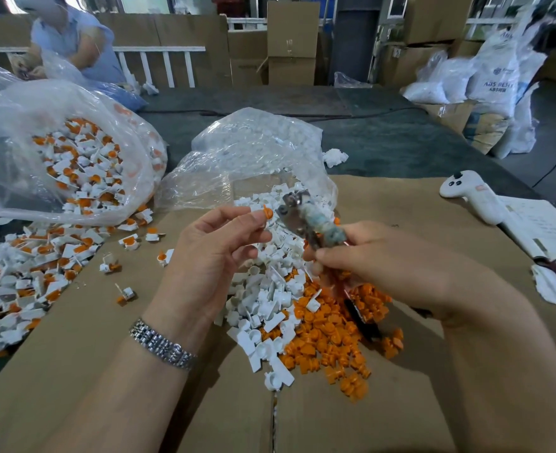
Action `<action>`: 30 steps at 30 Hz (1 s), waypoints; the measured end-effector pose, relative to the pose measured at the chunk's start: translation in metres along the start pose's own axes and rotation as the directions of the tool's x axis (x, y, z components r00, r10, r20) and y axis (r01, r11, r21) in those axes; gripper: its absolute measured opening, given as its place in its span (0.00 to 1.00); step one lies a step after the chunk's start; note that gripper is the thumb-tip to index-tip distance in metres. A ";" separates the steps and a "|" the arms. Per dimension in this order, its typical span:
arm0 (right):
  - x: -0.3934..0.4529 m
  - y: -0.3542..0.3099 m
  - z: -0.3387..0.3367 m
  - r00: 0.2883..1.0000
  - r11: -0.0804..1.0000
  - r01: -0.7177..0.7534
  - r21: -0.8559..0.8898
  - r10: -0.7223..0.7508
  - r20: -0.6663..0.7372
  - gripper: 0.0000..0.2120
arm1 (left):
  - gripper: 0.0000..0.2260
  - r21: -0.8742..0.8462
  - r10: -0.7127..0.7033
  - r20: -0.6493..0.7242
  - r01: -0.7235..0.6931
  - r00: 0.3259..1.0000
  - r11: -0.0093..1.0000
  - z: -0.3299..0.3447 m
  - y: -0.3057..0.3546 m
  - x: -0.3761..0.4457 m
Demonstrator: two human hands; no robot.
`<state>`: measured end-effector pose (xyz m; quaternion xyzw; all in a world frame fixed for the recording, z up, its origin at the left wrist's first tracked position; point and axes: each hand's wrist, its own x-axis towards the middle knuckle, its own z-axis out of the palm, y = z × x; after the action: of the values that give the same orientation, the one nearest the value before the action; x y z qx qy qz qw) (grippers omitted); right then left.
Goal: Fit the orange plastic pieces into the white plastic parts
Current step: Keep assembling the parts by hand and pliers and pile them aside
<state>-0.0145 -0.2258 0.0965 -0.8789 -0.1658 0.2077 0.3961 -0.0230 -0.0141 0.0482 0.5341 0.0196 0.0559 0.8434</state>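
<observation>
1. The tool (309,220) in the right hand (378,266) is blurred; it looks like metal pliers with cloth-wrapped handles, but its exact kind is hard to tell. Its lower end is hidden behind the hand.
2. The left hand (214,250) pinches one orange plastic piece (268,213) between thumb and forefinger; a small white bit shows beside it, too small to make out. The other fingers are loosely curled.
3. The right hand's fingers are curled round the tool's handles, its metal head just beside the orange piece.
4. Below the hands, on the cardboard sheet (90,338) covering the bench, lies a heap of loose white plastic parts (270,305), with a heap of orange pieces (332,335) touching it toward the near edge.
5. A clear bag of white parts (253,152) lies open behind the hands.
6. At the left edge, a second clear bag (74,148) spills assembled white-and-orange parts (24,266) onto the bench.
7. A white handheld controller (473,194) and papers (545,230) lie at the right edge.
8. A wristwatch (162,344) is on the left wrist.
9. Another person (74,40) is at the far left corner; cardboard boxes (289,44) stand beyond.
</observation>
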 end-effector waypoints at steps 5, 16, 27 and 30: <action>-0.005 -0.017 0.013 1.000 0.999 -0.021 -0.044 0.022 0.021 0.16 | 0.07 0.022 0.039 -0.028 -0.038 0.999 0.999 0.004 -0.002 -0.001; 0.000 -0.021 0.031 0.999 0.990 0.010 -0.143 -0.016 -0.043 0.19 | 0.04 0.099 0.091 -0.072 -0.084 0.993 0.992 0.005 -0.006 -0.001; 0.008 -0.020 0.049 0.958 0.957 -0.018 -0.288 -0.065 -0.278 0.21 | 0.09 0.007 0.038 -0.118 -0.037 0.992 0.999 0.005 -0.007 0.001; 0.009 -0.018 0.046 0.968 0.967 0.019 -0.252 -0.082 -0.239 0.22 | 0.05 0.027 0.050 -0.127 -0.047 0.991 0.999 0.004 -0.006 0.001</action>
<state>-0.0320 -0.1812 0.0807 -0.9359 -0.1622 0.0639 0.3060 -0.0209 -0.0202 0.0445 0.5397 0.0613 0.1104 0.8324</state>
